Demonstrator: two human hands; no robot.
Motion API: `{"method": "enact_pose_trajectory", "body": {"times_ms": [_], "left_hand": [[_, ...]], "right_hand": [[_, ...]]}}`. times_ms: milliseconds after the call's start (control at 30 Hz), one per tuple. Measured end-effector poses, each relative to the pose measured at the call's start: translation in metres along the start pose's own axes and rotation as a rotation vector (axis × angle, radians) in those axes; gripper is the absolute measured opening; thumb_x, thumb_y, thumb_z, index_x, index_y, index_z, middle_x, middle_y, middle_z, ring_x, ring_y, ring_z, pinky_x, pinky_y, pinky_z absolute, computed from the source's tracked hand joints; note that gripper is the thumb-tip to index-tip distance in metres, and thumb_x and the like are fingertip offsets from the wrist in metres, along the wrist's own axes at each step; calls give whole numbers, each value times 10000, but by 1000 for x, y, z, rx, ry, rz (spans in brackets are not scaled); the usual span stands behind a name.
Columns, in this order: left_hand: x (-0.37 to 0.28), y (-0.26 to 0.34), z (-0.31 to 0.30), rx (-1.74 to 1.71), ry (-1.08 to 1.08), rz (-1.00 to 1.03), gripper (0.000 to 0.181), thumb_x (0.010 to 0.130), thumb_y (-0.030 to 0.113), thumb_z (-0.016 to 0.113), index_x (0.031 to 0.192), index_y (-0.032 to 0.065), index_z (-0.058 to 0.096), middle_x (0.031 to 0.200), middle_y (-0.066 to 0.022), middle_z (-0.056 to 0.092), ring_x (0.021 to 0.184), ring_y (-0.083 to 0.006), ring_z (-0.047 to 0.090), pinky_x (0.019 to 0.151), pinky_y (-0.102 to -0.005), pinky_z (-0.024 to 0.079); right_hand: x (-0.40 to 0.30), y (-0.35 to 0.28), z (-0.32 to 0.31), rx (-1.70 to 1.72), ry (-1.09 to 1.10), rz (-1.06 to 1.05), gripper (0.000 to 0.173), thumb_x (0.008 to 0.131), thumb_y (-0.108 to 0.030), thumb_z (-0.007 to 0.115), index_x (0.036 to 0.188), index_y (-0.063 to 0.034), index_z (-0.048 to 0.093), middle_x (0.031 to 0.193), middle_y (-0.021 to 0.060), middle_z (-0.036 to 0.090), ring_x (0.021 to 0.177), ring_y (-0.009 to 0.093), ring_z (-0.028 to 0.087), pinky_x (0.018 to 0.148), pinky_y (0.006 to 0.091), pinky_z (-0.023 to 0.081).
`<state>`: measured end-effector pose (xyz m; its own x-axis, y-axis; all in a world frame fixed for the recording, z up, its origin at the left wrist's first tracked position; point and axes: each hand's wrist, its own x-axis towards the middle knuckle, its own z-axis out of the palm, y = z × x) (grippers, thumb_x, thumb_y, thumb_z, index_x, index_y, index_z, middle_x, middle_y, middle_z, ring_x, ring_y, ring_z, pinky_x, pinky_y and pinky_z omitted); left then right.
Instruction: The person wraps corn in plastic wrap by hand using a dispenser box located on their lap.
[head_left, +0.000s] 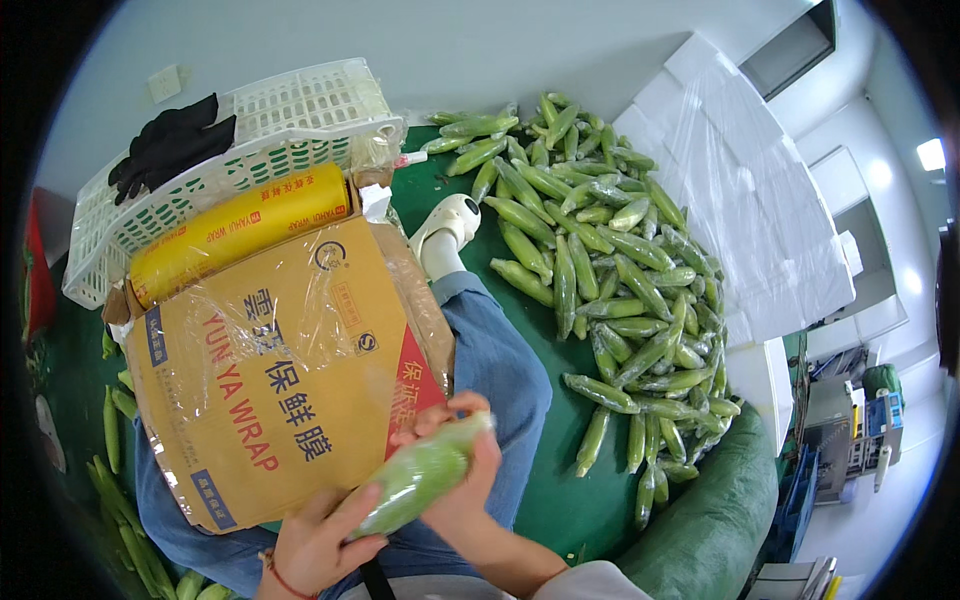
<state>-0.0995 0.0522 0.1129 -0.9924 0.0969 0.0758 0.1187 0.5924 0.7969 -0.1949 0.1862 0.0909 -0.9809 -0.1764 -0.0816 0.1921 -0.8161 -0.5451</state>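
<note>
Both hands hold one ear of corn in its green husk (420, 478), low in front of my body, tilted with one end up to the right. Shiny clear film covers the husk. My left hand (319, 529) grips the lower end; a thin red cord is around that wrist. My right hand (472, 469) closes around the upper end, its fingers slightly blurred. Just beyond the hands, a cardboard box (277, 375) bearing printed writing rests across my legs. A yellow roll of cling film (240, 232) lies along the box's far edge.
Film-wrapped corn ears (600, 247) are heaped on the green floor (517, 330) to the right. Behind the box stands a white plastic basket (307, 97) with black gloves (176, 142) on it. Unwrapped green ears (127, 525) lie left. White foam boxes (735, 195) stand beyond the heap.
</note>
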Motion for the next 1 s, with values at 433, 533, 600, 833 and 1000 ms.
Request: {"method": "enact_pose_trajectory", "body": {"times_ms": [433, 533, 600, 833, 1000], "left_hand": [[3, -68, -12, 468, 216, 17, 510, 769, 212, 731, 1258, 160, 596, 1274, -141, 514, 1171, -352, 504, 922, -472, 435], [-36, -107, -42, 665, 386, -257, 501, 765, 192, 731, 1245, 141, 598, 1308, -153, 492, 1202, -375, 484, 954, -487, 425], [-38, -132, -61, 668, 521, -391, 505, 773, 180, 723, 1256, 130, 586, 1325, -161, 479, 1207, -381, 480, 968, -482, 421], [-6, -211, -125, 725, 557, -117, 238, 837, 131, 650, 1051, 66, 567, 1065, -154, 604, 1020, -346, 574, 861, -422, 470], [-35, -188, -156, 529, 605, -206, 91, 843, 136, 594, 871, 70, 538, 787, -112, 581, 725, -328, 598, 596, -422, 486]], "right_hand": [[203, -343, -175, 109, 534, -634, 318, 972, -233, 527, 1229, -45, 531, 1005, 100, 620, 800, 207, 595, 663, 265, 513], [181, -170, -88, -758, 49, -193, 360, 957, -262, 537, 1246, -47, 544, 931, 50, 594, 791, 178, 618, 667, 290, 529], [142, -71, -36, -1824, -609, -179, 351, 848, -206, 664, 1169, -85, 587, 1039, 71, 606, 874, 215, 644, 706, 330, 542], [174, 80, -16, -2025, -1101, -328, 277, 852, -194, 644, 1124, -183, 595, 1128, 118, 613, 904, 295, 645, 697, 397, 541], [184, 49, -15, -1802, -766, -147, 205, 957, -185, 507, 1090, -36, 555, 1013, 117, 594, 931, 234, 585, 793, 356, 480]]}}
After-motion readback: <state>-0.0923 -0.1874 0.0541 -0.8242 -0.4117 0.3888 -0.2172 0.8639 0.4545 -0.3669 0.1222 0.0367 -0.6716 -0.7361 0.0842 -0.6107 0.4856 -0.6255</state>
